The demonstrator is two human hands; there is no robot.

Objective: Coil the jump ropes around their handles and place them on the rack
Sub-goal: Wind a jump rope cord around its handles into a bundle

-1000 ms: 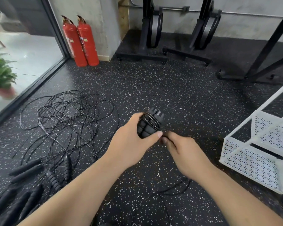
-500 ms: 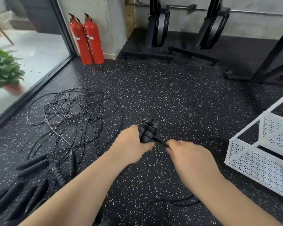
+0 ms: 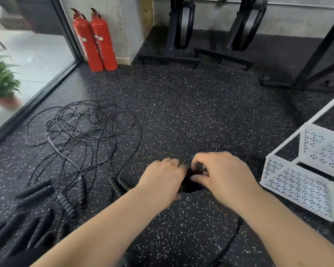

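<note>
Status: jump rope (image 3: 191, 185) is at 6 o'clock in view, low centre, held between both hands. Your left hand (image 3: 162, 180) is clenched round the black handle bundle from its 9 o'clock side, fingers curled over the top. Your right hand (image 3: 225, 176) comes in from 3 o'clock, thumb and fingers pinching the thin cord (image 3: 202, 169) right at the bundle. Your palms hide most of it, so wrap count: can't tell. Also a loose cord (image 3: 234, 234) on the floor (image 3: 181, 112) at 6 o'clock of the hands, between your forearms. White perforated rack (image 3: 297, 184) stands at 3 o'clock of the hands, near but not touching. Tangle of uncoiled ropes (image 3: 81, 132) lies on the floor at 10 o'clock, well apart from the hands. Their black handles (image 3: 35, 191) are spread at 8 o'clock, some smooth, some ribbed; one ribbed pair (image 3: 120, 186) lies just beside your left wrist. Two red fire extinguishers (image 3: 102, 41) stand against the wall (image 3: 123, 26) at 11 o'clock. Potted plant (image 3: 0, 81) sits behind the glass (image 3: 27, 54) at 9 o'clock, far edge of view.
</note>
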